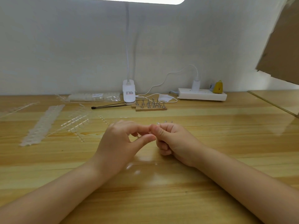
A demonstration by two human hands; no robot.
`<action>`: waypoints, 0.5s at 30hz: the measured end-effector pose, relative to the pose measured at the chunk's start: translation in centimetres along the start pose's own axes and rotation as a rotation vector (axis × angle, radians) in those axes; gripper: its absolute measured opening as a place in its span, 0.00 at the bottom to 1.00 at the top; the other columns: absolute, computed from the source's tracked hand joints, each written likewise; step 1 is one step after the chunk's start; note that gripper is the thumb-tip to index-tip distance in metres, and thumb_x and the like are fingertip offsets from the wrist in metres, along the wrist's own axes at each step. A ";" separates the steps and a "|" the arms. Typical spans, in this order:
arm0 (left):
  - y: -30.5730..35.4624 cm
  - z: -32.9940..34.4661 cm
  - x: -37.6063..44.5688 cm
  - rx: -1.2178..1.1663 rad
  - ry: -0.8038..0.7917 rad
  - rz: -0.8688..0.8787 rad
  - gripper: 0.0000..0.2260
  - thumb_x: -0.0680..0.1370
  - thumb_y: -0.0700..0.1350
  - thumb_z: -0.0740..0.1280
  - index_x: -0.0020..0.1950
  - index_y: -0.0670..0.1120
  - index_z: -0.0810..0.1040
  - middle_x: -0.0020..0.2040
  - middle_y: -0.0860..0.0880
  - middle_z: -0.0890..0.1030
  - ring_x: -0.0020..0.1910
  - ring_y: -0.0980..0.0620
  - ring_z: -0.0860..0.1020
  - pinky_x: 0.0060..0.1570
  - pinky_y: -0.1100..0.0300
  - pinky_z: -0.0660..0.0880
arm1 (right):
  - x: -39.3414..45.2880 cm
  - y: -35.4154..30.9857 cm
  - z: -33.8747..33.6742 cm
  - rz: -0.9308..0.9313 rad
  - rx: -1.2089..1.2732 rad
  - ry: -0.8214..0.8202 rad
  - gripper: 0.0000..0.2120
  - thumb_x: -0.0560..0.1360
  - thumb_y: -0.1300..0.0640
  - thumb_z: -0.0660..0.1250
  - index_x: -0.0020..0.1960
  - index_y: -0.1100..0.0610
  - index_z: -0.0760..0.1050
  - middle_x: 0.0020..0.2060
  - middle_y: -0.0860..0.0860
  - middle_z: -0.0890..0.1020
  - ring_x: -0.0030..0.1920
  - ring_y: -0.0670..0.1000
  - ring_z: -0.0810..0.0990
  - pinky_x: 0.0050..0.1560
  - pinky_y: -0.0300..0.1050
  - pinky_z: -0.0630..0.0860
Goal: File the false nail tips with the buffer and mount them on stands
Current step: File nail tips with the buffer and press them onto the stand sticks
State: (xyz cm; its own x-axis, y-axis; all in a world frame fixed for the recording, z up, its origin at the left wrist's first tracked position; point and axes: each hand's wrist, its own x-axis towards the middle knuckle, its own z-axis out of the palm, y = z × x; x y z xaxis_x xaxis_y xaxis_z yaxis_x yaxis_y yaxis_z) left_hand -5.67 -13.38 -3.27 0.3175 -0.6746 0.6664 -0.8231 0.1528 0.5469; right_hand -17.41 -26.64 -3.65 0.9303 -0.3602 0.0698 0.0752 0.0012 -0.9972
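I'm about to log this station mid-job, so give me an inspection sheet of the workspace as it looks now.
Surface: wooden table, glossy, bare in front of the arms.
Job's things: metal stands on wooden bases by the lamp clip; clear nail strips far left; a bagged nail tray behind them. No buffer seen.
Clutter: black brush; yellow figure.
Hands: left hand and right hand meet fingertip to fingertip, pinching something too small to identify.
Cables: white cable running to the power strip.
Surroundings: white wall, cardboard upper right.
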 end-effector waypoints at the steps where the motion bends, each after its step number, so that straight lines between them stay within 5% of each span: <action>1: 0.0 0.0 0.0 -0.004 -0.004 -0.006 0.07 0.68 0.61 0.72 0.44 0.64 0.81 0.40 0.68 0.79 0.42 0.59 0.76 0.46 0.60 0.71 | 0.0 -0.1 0.1 0.004 -0.001 0.012 0.22 0.71 0.45 0.67 0.50 0.66 0.78 0.29 0.51 0.68 0.26 0.44 0.64 0.25 0.36 0.63; 5: -0.3 -0.1 -0.1 0.033 0.014 -0.041 0.10 0.67 0.64 0.70 0.44 0.61 0.80 0.40 0.63 0.80 0.40 0.56 0.77 0.43 0.58 0.72 | -0.2 -0.5 0.5 -0.003 -0.121 0.187 0.19 0.72 0.40 0.65 0.40 0.57 0.77 0.23 0.49 0.70 0.24 0.46 0.66 0.25 0.38 0.65; 9: -0.9 -0.3 -0.1 0.272 0.016 0.054 0.13 0.71 0.62 0.67 0.45 0.54 0.81 0.39 0.64 0.78 0.39 0.62 0.75 0.48 0.55 0.70 | -0.3 -0.4 -1.4 -0.150 -0.593 0.548 0.12 0.76 0.53 0.64 0.39 0.58 0.78 0.25 0.49 0.71 0.28 0.48 0.69 0.34 0.47 0.69; 15: -1.3 -0.1 -0.2 0.340 0.002 0.136 0.17 0.74 0.58 0.63 0.47 0.45 0.81 0.47 0.54 0.83 0.45 0.53 0.79 0.50 0.54 0.74 | -0.3 0.0 -2.9 -0.197 -1.272 0.597 0.09 0.75 0.50 0.65 0.41 0.51 0.82 0.25 0.41 0.70 0.32 0.46 0.72 0.30 0.40 0.64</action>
State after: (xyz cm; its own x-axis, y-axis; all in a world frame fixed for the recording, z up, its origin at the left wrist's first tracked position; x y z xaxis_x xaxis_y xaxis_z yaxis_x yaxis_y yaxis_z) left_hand -4.64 -13.40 -4.06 0.1949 -0.6629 0.7229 -0.9674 -0.0082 0.2533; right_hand -18.76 -29.28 -3.75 0.6294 -0.5900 0.5058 -0.4831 -0.8069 -0.3400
